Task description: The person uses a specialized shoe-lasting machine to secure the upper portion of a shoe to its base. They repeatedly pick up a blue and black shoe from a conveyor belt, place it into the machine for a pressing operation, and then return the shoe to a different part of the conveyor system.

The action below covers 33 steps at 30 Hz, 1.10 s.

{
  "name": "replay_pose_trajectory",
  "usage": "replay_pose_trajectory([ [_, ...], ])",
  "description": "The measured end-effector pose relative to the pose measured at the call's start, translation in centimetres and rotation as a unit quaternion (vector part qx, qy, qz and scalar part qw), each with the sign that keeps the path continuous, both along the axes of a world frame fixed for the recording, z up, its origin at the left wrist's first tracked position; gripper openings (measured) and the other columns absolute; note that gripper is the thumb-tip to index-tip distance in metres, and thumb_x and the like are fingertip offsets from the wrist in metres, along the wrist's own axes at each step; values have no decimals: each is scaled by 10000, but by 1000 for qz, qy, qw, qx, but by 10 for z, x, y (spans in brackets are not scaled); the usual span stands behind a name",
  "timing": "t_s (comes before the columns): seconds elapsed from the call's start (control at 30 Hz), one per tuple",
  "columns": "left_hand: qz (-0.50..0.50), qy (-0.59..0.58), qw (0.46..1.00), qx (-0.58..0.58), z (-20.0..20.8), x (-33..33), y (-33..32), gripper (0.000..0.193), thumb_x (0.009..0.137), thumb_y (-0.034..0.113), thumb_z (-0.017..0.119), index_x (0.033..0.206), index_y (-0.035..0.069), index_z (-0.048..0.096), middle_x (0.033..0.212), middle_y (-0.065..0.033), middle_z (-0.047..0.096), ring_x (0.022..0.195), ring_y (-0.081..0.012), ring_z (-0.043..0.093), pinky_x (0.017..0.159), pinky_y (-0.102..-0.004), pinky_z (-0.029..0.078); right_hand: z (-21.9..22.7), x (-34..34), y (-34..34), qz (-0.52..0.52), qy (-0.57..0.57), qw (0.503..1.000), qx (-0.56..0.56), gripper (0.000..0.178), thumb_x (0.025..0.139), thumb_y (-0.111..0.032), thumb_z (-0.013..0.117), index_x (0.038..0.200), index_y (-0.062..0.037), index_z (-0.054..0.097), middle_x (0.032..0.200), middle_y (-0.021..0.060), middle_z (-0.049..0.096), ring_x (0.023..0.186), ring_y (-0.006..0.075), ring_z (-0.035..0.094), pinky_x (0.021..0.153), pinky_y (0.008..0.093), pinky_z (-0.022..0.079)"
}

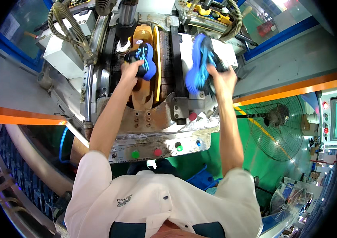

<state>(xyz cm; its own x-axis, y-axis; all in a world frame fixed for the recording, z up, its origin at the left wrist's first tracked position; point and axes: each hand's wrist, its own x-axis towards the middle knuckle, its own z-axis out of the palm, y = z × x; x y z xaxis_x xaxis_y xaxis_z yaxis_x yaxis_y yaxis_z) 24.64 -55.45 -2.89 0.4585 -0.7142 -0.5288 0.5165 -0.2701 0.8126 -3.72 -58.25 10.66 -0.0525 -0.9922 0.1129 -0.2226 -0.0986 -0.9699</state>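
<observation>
My left hand [130, 70] is closed on a black and blue shoe [148, 63], held over the brown sole-shaped bed [142, 95] of the press. In my right hand [223, 81] is another shoe [198, 65], black with a bright blue sole. It is tilted toe-end up beside the right side of the machine and smeared by motion. A vertical metal cylinder [128, 14] hangs just behind the left shoe. A yellow strip [157, 71] runs along the right of the bed.
Green and red buttons [157, 152] line the machine's front panel. Corrugated hoses [63, 22] loop at the back left. Orange rails [291, 93] flank both sides. A caged fan [277, 119] stands at right on the green floor, near a control box [332, 117].
</observation>
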Motion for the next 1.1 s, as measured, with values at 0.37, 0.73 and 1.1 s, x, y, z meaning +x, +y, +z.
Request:
replay_pose_trajectory([
  [0.37,186,-19,982,-9,107,-38,408,595,822,121,638,1369,-12,446,1225,-116,563,1128,-231,555,960,-372,459,-117,239,-84,106,435,894,4,581,693,-249,777,1130,34,519,1032,199,689,974,320,682,848,389,546],
  [0.73,559,-60,826,32,91,-186,535,414,833,216,703,1177,22,577,1055,-72,626,979,-189,605,836,-354,500,-129,240,-42,176,367,904,-134,725,714,-258,763,1276,43,416,1200,249,552,1187,361,538,953,433,482],
  [1.1,682,92,725,-2,57,-278,573,335,865,126,681,1123,-60,578,956,-108,655,805,-199,666,742,-385,568,-235,139,308,589,194,656,-431,202,861,-56,589,1054,-62,648,997,126,646,821,269,624,718,348,495],
])
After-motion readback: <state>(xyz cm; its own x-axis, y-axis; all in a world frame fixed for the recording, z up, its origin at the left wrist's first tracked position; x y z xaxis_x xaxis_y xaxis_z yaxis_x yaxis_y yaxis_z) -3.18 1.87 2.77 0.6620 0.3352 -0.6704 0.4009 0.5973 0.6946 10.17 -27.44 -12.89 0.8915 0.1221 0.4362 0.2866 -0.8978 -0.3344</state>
